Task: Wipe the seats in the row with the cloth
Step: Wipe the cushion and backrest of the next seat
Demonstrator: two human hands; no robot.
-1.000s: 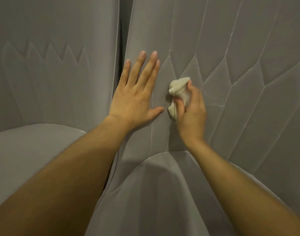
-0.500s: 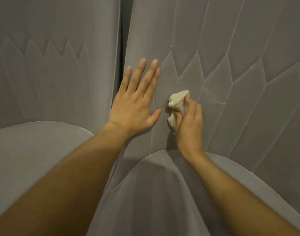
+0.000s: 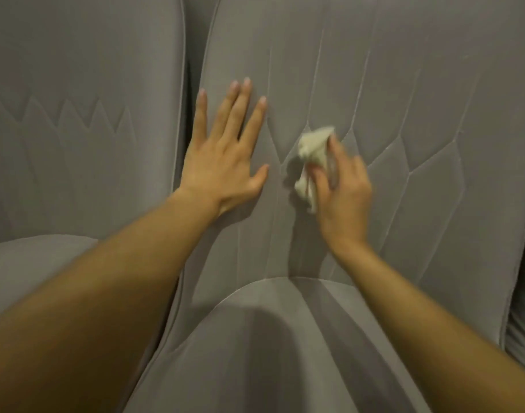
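View from the head, looking down along two bare forearms at a row of grey fabric seats.

The left hand (image 3: 222,162) lies flat on the seat back (image 3: 404,84) that fills the middle and right of the view. Its palm is against the fabric, its fingers are straight and slightly spread and point toward twelve o'clock, and its thumb is out toward three o'clock. It holds nothing. It sits at the seat back's left edge, just beside the dark gap (image 3: 192,55) that parts this seat from the next.

The right hand (image 3: 341,192) is at about three o'clock from the left hand, close by but not touching it. Its fingers are curled round a small, bunched, cream cloth (image 3: 311,156) and press it to the seat back. The cloth shows past the fingertips toward eleven o'clock and sits where several stitched seams meet. This hand is blurred, so the exact lie of each finger is unclear.

The seat back is quilted with pale seams that fan toward twelve and two o'clock. The cloth casts a small shadow toward nine o'clock.

At six o'clock from both hands is this seat's rounded cushion (image 3: 270,353), partly in shadow.

At nine o'clock stands the neighbouring seat back (image 3: 76,114), which bears a zigzag stitched line. Its own cushion edge (image 3: 31,263) shows at about eight o'clock, behind the left forearm.
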